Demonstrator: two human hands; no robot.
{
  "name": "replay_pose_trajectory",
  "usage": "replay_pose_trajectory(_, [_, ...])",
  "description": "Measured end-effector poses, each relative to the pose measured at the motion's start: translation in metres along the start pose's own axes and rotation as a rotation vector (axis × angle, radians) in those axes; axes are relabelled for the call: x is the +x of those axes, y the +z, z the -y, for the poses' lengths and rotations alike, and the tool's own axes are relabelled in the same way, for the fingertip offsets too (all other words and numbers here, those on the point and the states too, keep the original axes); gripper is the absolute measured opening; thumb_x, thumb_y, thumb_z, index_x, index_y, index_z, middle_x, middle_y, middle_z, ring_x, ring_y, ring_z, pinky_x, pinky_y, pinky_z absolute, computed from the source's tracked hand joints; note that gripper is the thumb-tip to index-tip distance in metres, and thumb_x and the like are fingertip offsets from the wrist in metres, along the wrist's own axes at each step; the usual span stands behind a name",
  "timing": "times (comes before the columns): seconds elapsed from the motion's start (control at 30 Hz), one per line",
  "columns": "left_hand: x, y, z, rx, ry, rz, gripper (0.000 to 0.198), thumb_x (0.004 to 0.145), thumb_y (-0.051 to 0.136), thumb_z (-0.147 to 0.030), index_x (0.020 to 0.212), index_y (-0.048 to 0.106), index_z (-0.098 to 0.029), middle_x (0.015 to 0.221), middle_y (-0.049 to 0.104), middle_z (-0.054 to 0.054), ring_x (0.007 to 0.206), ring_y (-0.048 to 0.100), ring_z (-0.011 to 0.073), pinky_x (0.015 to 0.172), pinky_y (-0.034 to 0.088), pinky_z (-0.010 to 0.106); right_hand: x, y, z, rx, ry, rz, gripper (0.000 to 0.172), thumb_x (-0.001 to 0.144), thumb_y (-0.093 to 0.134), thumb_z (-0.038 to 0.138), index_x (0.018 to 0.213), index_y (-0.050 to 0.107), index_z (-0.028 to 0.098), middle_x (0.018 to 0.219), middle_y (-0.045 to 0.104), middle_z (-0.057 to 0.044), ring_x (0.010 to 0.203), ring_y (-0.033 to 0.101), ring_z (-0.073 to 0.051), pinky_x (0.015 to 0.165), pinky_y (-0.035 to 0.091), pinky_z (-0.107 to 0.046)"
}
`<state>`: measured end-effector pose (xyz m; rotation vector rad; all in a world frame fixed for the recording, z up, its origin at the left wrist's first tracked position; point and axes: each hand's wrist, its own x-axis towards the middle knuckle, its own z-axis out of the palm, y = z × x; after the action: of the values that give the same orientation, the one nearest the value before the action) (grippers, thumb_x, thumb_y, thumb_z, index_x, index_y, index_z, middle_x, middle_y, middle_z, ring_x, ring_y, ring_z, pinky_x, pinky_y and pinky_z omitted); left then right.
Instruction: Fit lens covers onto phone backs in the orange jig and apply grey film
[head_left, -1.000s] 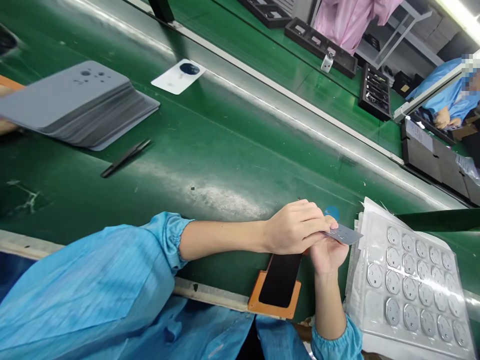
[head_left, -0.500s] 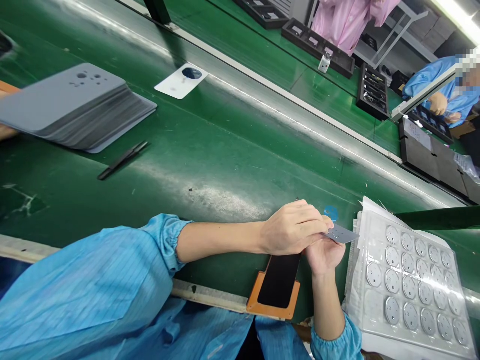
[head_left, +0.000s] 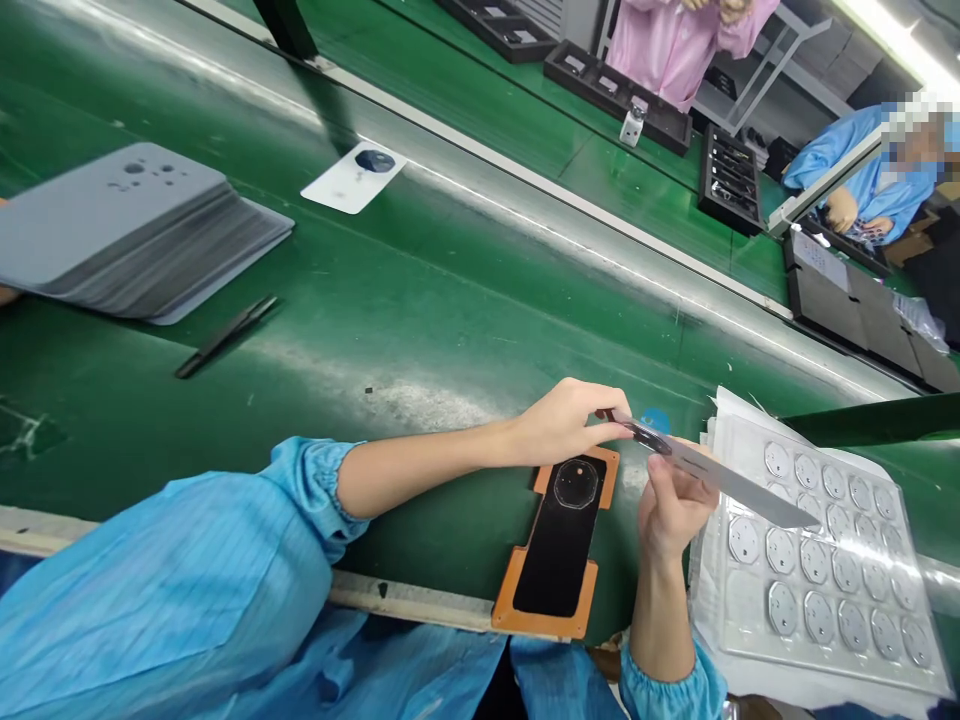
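Note:
Tilted nearly edge-on in front of me is a thin grey phone back cover (head_left: 739, 487), with a dark round camera ring (head_left: 651, 437) towards its left end. My left hand (head_left: 574, 425) pinches that camera end between thumb and fingers. My right hand (head_left: 679, 505) grips the cover from below near its middle, thumb on the near face. Below the hands, an orange fixture (head_left: 514, 590) holds a black phone-shaped plate (head_left: 559, 560) with a circular outline at its upper end. A blue round piece (head_left: 655, 420) shows partly behind the cover.
At right lies a clear tray (head_left: 739, 625) of several round silver discs. A stack of grey phone covers (head_left: 142, 240), black tweezers (head_left: 225, 338) and a white card (head_left: 352, 180) are at left. Across the metal rail are black trays (head_left: 731, 180) and two people.
My hands have moved apart. The cover has shifted right and turned more edge-on, showing its camera ring. The fixture's upper end and the plate's circle are uncovered.

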<state>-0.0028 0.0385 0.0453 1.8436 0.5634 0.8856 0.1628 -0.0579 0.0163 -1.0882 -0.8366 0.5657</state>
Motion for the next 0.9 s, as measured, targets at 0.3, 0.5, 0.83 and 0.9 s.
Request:
replay_pose_trajectory(0.3, [0.003,0.01,0.018,-1.101,-0.744,0.164,0.032,0.071,0.09,-0.025,0.092,0.073,-0.01,0.083,0.074,0.008,0.068,0.068,0.0124,0.068,0.056,0.024,-0.003,0.0,0.006,-0.076,0.106,0.253,0.063,0.066,0.09,0.025,0.122,0.061,0.024,0.11,0.073,-0.008,0.102,0.07,-0.024,0.095,0.057,-0.043])
replay_pose_trajectory(0.5, [0.002,0.009,0.015,-1.245,-0.805,0.146,0.032,0.072,0.089,-0.019,0.098,0.073,-0.009,0.084,0.072,0.009,0.068,0.068,0.0123,0.066,0.057,0.022,-0.001,-0.001,0.008,-0.04,0.117,0.341,0.056,0.075,0.086,0.026,0.126,0.062,0.025,0.113,0.072,-0.007,0.104,0.068,-0.021,0.096,0.056,-0.039])
replay_pose_trajectory(0.83, [0.093,-0.082,0.064,-0.217,-0.609,-0.428,0.033,0.084,0.078,-0.036,0.1,0.063,-0.011,0.09,0.07,0.01,0.07,0.063,0.0123,0.053,0.04,0.021,0.005,-0.005,-0.009,-0.196,0.208,0.257,0.034,0.085,0.077,0.039,0.113,0.069,0.021,0.104,0.073,-0.007,0.095,0.07,-0.019,0.089,0.057,-0.036])
replay_pose_trajectory(0.9, [0.098,-0.107,0.07,-0.067,-0.61,-0.559,0.032,0.088,0.074,-0.035,0.106,0.06,-0.012,0.098,0.069,0.009,0.079,0.062,0.0137,0.06,0.043,0.022,0.004,-0.006,-0.012,-0.233,0.215,0.269,0.033,0.084,0.078,0.042,0.107,0.071,0.02,0.101,0.074,-0.007,0.093,0.07,-0.02,0.087,0.056,-0.035])
